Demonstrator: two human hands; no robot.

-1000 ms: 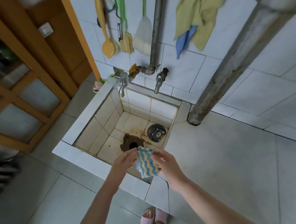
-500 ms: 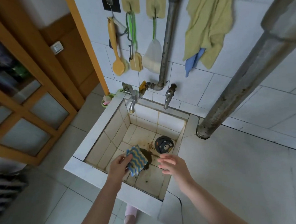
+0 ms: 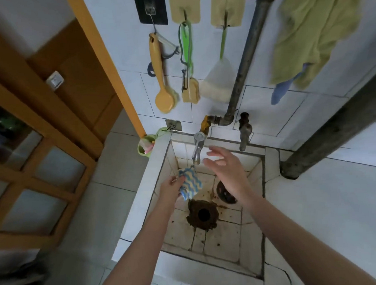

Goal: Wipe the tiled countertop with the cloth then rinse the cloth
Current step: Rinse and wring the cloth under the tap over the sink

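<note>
1. The tiled desk [image 3: 330, 210] takes up the right side of the view, pale and bare where it shows, meeting a white tiled wall behind.
2. A wooden door with frosted panes [image 3: 30, 174] fills the left side.
3. A thick grey pipe [image 3: 340, 124] slants down from the upper right and ends on the desk near the sink's back right corner.
4. The sink [image 3: 140, 200] is a square tiled basin sunk beside the desk, with stained floor tiles.
5. A yellow-green towel [image 3: 307, 29] hangs on the wall at upper right, and a thinner upright pipe [image 3: 250, 54] runs down to the taps.
6. A yellow brush [image 3: 163, 88] hangs from a wall hook above the sink's left corner.
7. The right hand [image 3: 226, 168] hovers over the basin with fingers spread wide and holding nothing. Its fingertips are just beside the left tap [image 3: 197, 150]; I cannot tell whether they touch it.
8. The left hand [image 3: 170, 187] pinches the cloth [image 3: 190, 184] by its left edge.
9. The cloth, blue and yellow in wavy stripes, hangs over the basin with its upper corner just below the left tap's spout.
10. A second, darker tap [image 3: 244, 132] stands to the right.
11. A rusty drain hole [image 3: 203, 215] lies in the sink floor, with a round strainer [image 3: 224, 193] near it, partly hidden by the right wrist.
</note>
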